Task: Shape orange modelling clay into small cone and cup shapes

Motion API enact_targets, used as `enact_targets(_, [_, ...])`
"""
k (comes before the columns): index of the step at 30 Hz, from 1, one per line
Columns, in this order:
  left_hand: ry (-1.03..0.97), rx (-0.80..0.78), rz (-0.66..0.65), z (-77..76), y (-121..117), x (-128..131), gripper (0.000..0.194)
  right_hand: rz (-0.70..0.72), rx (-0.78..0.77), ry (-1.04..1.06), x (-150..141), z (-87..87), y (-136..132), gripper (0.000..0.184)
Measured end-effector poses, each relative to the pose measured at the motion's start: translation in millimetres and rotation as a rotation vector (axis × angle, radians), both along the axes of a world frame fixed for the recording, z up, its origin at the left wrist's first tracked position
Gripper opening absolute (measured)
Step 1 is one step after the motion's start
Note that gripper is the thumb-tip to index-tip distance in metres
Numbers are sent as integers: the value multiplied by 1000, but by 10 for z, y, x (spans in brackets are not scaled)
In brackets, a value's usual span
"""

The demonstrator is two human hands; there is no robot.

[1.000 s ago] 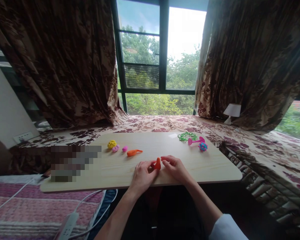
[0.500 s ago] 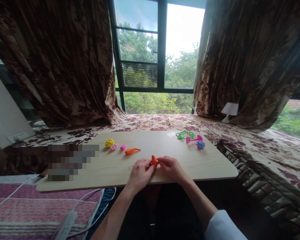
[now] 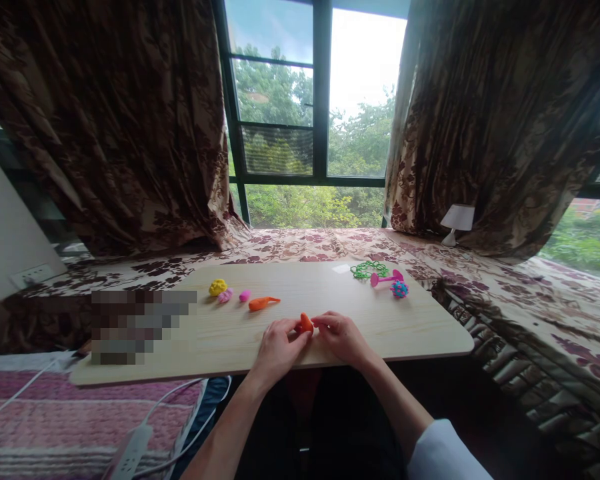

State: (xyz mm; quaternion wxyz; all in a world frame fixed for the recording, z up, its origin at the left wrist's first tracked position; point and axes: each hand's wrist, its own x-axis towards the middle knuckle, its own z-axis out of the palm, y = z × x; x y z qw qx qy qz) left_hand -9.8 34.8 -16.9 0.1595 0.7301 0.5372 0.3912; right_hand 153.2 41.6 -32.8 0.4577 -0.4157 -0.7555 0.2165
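Observation:
Between the thumb and fingers of my left hand (image 3: 283,343), a small rounded orange piece (image 3: 306,323) with a blunt top is held upright, low over the near part of the table. The fingers of my right hand (image 3: 341,335) are pinched together at its right side; whatever lies between the tips is too small to make out. Just beyond my left hand lies a longer orange thing (image 3: 261,304) with a thin tail pointing right. Left of it are a pink oval piece (image 3: 245,295), a lumpy light-pink piece (image 3: 225,295) and a lumpy yellow ball (image 3: 218,287).
The pale wooden table (image 3: 180,360) has rounded corners. Toward its back right lie a green beaded loop (image 3: 367,269), a pink dumbbell-shaped thing (image 3: 386,279) and a blue-and-pink knobbly ball (image 3: 399,289). A power strip (image 3: 130,453) rests on the bedding at lower left.
The orange piece tips slightly to the left in my fingers. Both hands stay nearly in place, and the whole view shifts a little.

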Motion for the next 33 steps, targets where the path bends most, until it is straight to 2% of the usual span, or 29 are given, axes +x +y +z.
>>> enact_targets(6, [52,-11,-43,-44,36,-20,31,-10,4,-52,5,43,-17,24])
enact_targets(14, [33,-10,-100,-31,10,-37,30,-43,11,-121,2,54,-22,23])
enact_targets(23, [98,36,-60,-62,36,-57,27,-70,146,-317,-25,117,-116,24])
enact_targets(33, [130,63,-32,-71,11,-50,24,-91,165,-395,-33,108,-129,25])
